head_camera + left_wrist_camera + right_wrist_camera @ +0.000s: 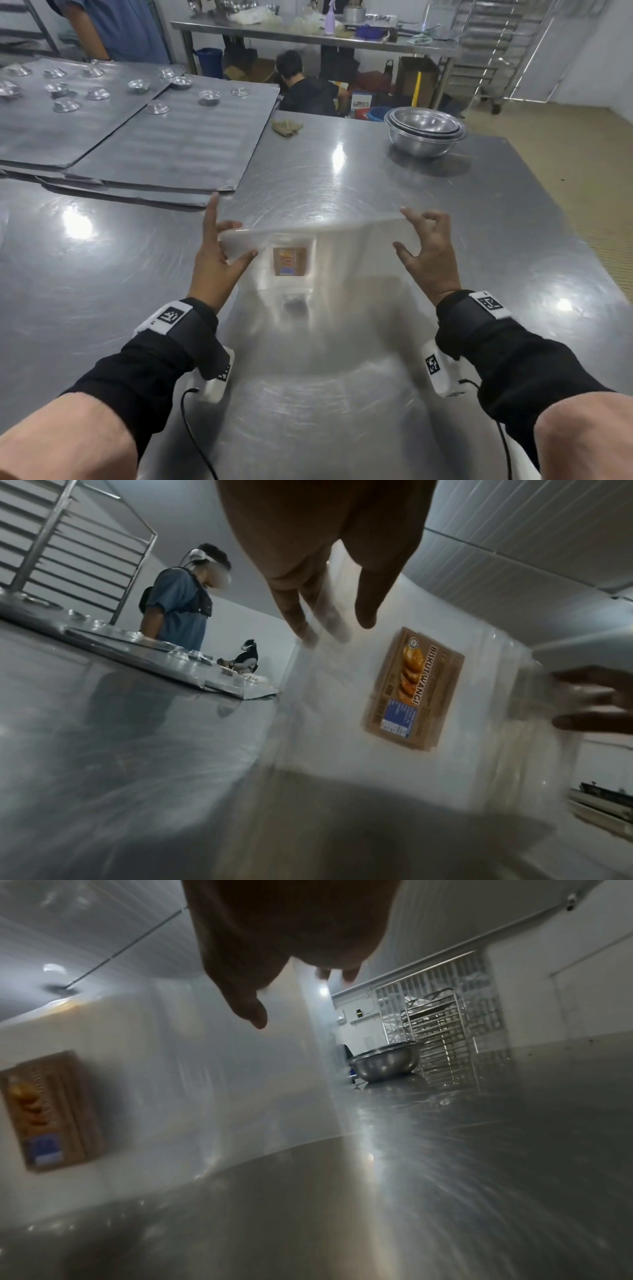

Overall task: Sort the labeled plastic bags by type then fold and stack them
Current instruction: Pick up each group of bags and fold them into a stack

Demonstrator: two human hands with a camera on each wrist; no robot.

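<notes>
Head view: at frame centre, a clear plastic bag (342, 240) hangs over the steel desk (342, 164), stretched between both hands. The left hand (219, 253) pinches its upper left corner; the right hand (424, 250) pinches the upper right corner between thumb and forefinger. The bag's lower part blurs into glare, so its bottom edge is hard to trace. Its brown label (289, 261) is unreadable here. Nested steel bowls (424, 132) sit upper right.

Left wrist view: the label (414, 688) reads "BISKUT WANGI"; fingers (294, 615) grip plastic.

Right wrist view: the label (48, 1110), far left, is smeared and partly cut off.
</notes>
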